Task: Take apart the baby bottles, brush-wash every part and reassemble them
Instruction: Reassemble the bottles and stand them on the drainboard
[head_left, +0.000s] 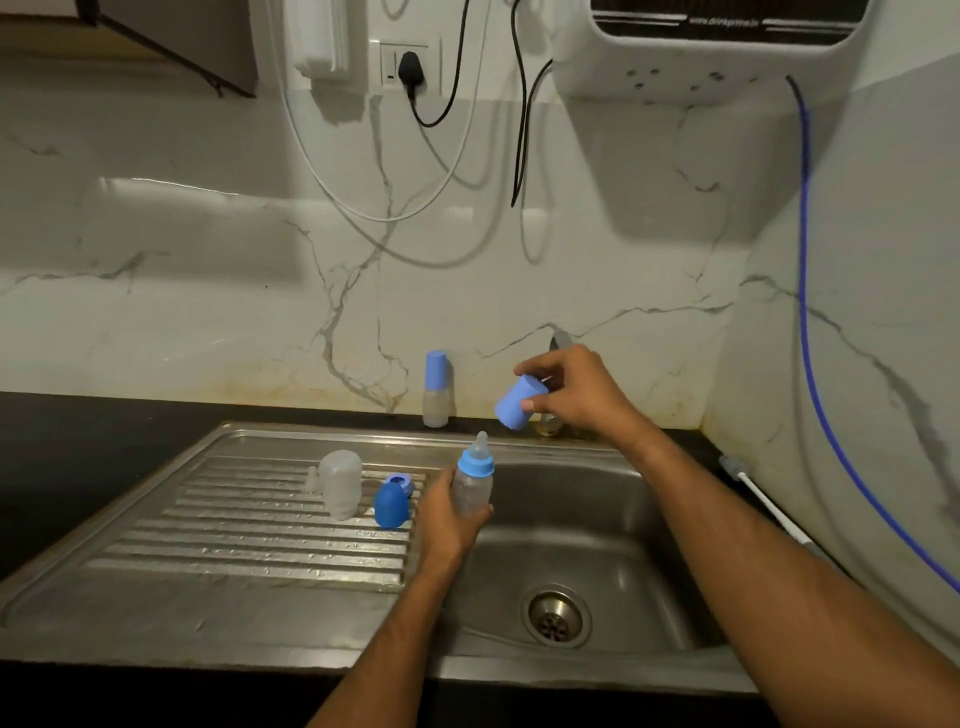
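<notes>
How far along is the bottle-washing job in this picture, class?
Early. One bottle's parts already lie separated on the drainboard. In hand: left hand holds a bottle, right hand its removed cap. Left: the capped bottle by the wall, any remaining brushing, reassembly.

Clear bottle (471, 491) upright over sink, teat exposed; light-blue cap (514, 402) tilted above

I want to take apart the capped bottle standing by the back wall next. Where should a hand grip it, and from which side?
Grip the clear lower body of the capped bottle, coming from the front over the sink rim. It stands upright against the wall, so the back is blocked, and gripping the body leaves its tall blue cap free to pull off.
</notes>
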